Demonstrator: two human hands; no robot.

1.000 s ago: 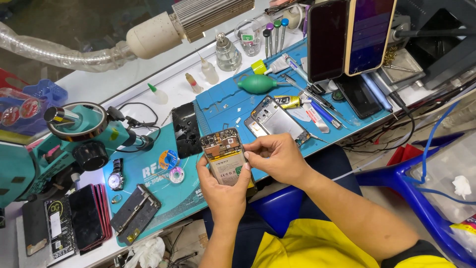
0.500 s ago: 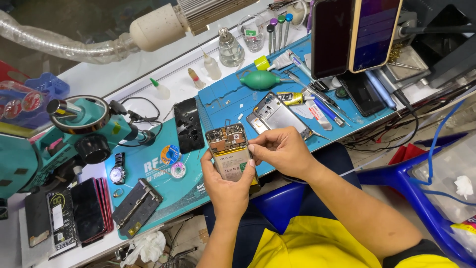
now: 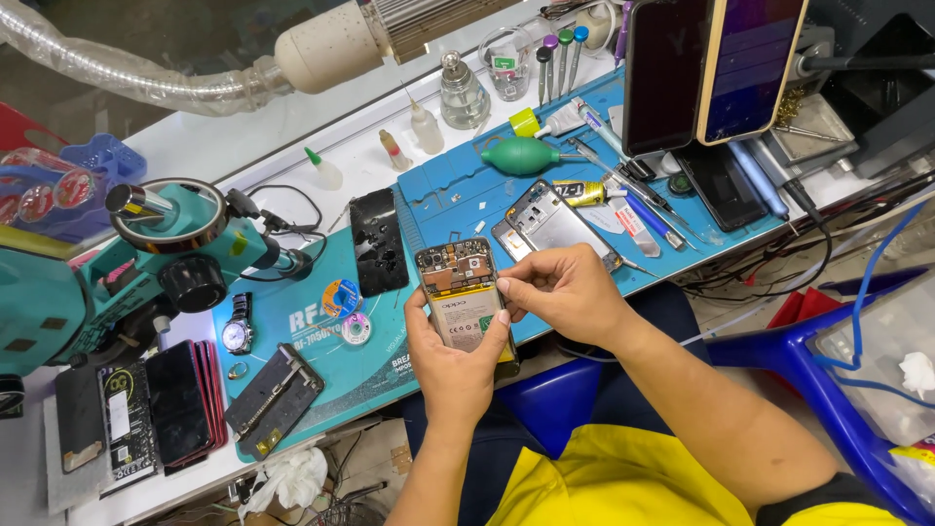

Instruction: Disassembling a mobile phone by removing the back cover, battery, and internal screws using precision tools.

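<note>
Phone (image 3: 466, 297) with its back off sits at centre frame, cradled in your left hand (image 3: 450, 360) so the circuit side faces you, while your right hand (image 3: 557, 290) pinches narrowly at its edge, above the blue mat (image 3: 448, 185).

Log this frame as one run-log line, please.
left hand: holds opened phone | right hand: fingertips at the phone's right edge | behind: removed back cover on blue mat

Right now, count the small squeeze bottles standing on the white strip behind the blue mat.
3. A green-capped bottle stands farthest left, an orange-tipped bottle in the middle, and a clear-tipped bottle on the right beside the glass dispenser. Others may be hidden.
</note>
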